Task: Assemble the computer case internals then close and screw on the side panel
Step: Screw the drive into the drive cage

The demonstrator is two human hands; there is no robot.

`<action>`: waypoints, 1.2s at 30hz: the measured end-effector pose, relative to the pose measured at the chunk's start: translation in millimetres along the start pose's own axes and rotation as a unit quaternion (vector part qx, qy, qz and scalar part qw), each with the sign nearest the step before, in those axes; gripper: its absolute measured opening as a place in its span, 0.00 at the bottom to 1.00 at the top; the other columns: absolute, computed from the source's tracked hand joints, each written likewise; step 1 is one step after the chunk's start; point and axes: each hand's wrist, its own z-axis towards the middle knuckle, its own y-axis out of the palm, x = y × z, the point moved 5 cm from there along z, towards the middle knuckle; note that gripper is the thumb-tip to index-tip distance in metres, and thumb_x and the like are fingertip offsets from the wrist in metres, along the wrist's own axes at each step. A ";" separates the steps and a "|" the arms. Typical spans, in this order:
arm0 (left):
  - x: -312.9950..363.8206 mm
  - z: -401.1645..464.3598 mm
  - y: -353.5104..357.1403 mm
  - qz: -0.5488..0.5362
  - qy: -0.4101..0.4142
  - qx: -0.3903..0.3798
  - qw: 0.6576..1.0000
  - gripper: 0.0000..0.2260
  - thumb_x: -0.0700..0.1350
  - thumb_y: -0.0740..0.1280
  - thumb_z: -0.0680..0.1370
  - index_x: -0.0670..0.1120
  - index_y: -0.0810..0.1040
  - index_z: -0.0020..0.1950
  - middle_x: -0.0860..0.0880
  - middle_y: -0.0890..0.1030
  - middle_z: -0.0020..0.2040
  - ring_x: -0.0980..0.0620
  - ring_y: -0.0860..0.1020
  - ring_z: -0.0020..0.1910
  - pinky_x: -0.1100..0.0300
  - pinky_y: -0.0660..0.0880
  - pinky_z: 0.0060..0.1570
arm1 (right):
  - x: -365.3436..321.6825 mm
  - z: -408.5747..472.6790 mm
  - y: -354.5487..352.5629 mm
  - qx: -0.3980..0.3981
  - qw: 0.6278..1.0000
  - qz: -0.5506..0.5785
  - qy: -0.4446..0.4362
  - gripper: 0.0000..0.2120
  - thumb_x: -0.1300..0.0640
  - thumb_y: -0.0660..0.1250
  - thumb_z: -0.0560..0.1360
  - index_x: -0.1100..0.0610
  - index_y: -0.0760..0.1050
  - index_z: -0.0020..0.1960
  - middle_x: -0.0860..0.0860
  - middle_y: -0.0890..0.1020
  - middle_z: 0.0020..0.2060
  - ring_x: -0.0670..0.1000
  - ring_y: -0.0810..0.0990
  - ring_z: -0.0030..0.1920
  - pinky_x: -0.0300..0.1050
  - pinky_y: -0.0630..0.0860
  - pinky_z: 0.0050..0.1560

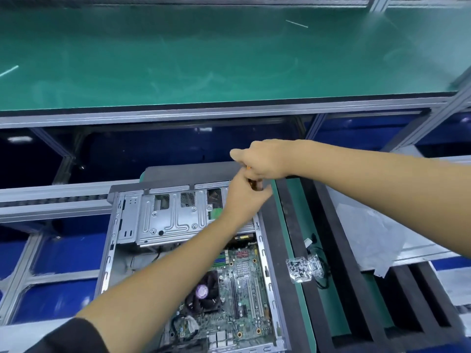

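Note:
An open computer case (112,240) lies flat at the bottom centre, its side uncovered. Inside I see the green motherboard (244,296), a black CPU fan (204,294) and a silver drive cage (165,220) at the far end. My right hand (265,159) grips the handle of a screwdriver (254,183), orange and dark, above the case's far right corner. My left hand (244,200) reaches across the case and holds the screwdriver lower down. The tool's tip is hidden behind my fingers.
A clear bag of small screws (300,270) and a black cable (322,271) lie on the green mat right of the case. Black foam trays (356,289) and a plastic sheet (369,230) sit further right. A green conveyor (204,59) runs across the back.

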 end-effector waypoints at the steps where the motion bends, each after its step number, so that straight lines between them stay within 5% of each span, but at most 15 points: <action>1: -1.2 -2.4 3.8 -0.016 -0.002 0.043 0.999 0.08 0.37 0.73 0.72 0.37 0.76 0.46 0.48 0.74 0.33 0.56 0.70 0.33 0.61 0.68 0.33 | -1.1 -0.2 2.1 0.000 1.000 0.001 0.015 0.06 0.57 0.60 0.79 0.56 0.63 0.51 0.55 0.76 0.36 0.55 0.70 0.32 0.48 0.66 0.31; 5: -5.4 9.5 6.5 -0.053 -0.001 0.092 0.994 0.03 0.29 0.68 0.77 0.31 0.80 0.43 0.41 0.77 0.37 0.52 0.73 0.38 0.57 0.69 0.39 | -11.2 1.7 2.7 0.007 0.999 -0.043 -0.003 0.07 0.55 0.61 0.79 0.56 0.63 0.51 0.51 0.73 0.33 0.52 0.71 0.30 0.46 0.64 0.29; 8: 0.2 20.0 1.4 -0.067 -0.007 -0.041 0.997 0.05 0.27 0.67 0.73 0.36 0.76 0.43 0.49 0.70 0.32 0.60 0.66 0.27 0.64 0.63 0.29 | -13.6 -2.5 -9.0 -0.004 0.992 -0.111 -0.066 0.10 0.53 0.61 0.77 0.50 0.60 0.53 0.48 0.73 0.30 0.51 0.71 0.29 0.46 0.63 0.28; 12: 3.2 20.3 -5.8 0.003 -0.023 -0.174 0.984 0.14 0.38 0.67 0.68 0.47 0.62 0.31 0.50 0.61 0.28 0.53 0.59 0.30 0.54 0.55 0.33 | -9.9 -9.8 -7.8 -0.016 0.988 -0.112 -0.101 0.09 0.56 0.59 0.76 0.49 0.59 0.51 0.50 0.73 0.29 0.53 0.69 0.28 0.47 0.61 0.29; 15: -4.4 4.1 -3.6 0.034 0.007 -0.025 0.999 0.08 0.44 0.69 0.68 0.43 0.71 0.36 0.57 0.67 0.25 0.58 0.65 0.26 0.60 0.63 0.29 | -9.5 -4.0 -2.2 -0.009 0.998 -0.030 -0.050 0.05 0.56 0.59 0.79 0.55 0.62 0.50 0.52 0.74 0.33 0.53 0.69 0.30 0.48 0.65 0.30; 19: -9.9 -15.3 11.9 -0.033 -0.017 0.186 0.982 0.08 0.45 0.73 0.70 0.52 0.75 0.43 0.58 0.76 0.31 0.60 0.73 0.30 0.66 0.68 0.28 | -15.0 6.5 -0.6 -0.011 1.000 -0.011 -0.004 0.06 0.56 0.60 0.80 0.56 0.63 0.49 0.53 0.73 0.35 0.54 0.71 0.32 0.47 0.66 0.30; 22: -11.6 7.6 6.0 -0.069 -0.002 0.136 0.988 0.07 0.35 0.69 0.74 0.31 0.76 0.40 0.45 0.73 0.32 0.52 0.67 0.34 0.57 0.62 0.34 | -11.5 4.8 -1.2 -0.005 1.000 0.021 0.007 0.07 0.56 0.61 0.79 0.56 0.63 0.47 0.53 0.74 0.35 0.54 0.70 0.32 0.47 0.64 0.30; 26: -6.7 16.7 -5.3 -0.081 -0.026 -0.057 0.995 0.08 0.39 0.69 0.68 0.40 0.70 0.36 0.50 0.66 0.27 0.55 0.63 0.28 0.58 0.60 0.30 | -10.6 0.6 -5.8 -0.010 0.999 -0.033 -0.033 0.12 0.53 0.65 0.74 0.51 0.61 0.50 0.50 0.75 0.31 0.53 0.72 0.30 0.46 0.65 0.29; 29: -3.4 15.6 -8.7 -0.061 -0.036 -0.119 0.990 0.07 0.38 0.68 0.69 0.41 0.70 0.38 0.45 0.63 0.30 0.51 0.62 0.30 0.55 0.60 0.33 | -11.6 0.2 -6.0 -0.001 0.995 -0.065 -0.079 0.11 0.56 0.63 0.74 0.49 0.61 0.49 0.48 0.73 0.29 0.53 0.70 0.28 0.46 0.64 0.29; 31: -2.8 9.5 -10.6 -0.029 -0.015 -0.077 0.996 0.09 0.39 0.67 0.69 0.39 0.67 0.36 0.43 0.65 0.31 0.50 0.64 0.32 0.53 0.61 0.36 | -9.8 1.7 -2.6 0.015 0.997 -0.017 -0.076 0.08 0.58 0.62 0.74 0.50 0.63 0.48 0.47 0.73 0.30 0.51 0.69 0.29 0.45 0.62 0.29; 36: -1.4 -13.4 4.0 -0.027 -0.009 0.147 0.989 0.08 0.39 0.72 0.72 0.44 0.75 0.46 0.58 0.75 0.29 0.62 0.71 0.28 0.69 0.66 0.29 | -14.0 7.9 1.6 0.039 0.998 0.040 -0.001 0.05 0.60 0.62 0.75 0.54 0.65 0.48 0.52 0.78 0.33 0.56 0.76 0.33 0.45 0.64 0.29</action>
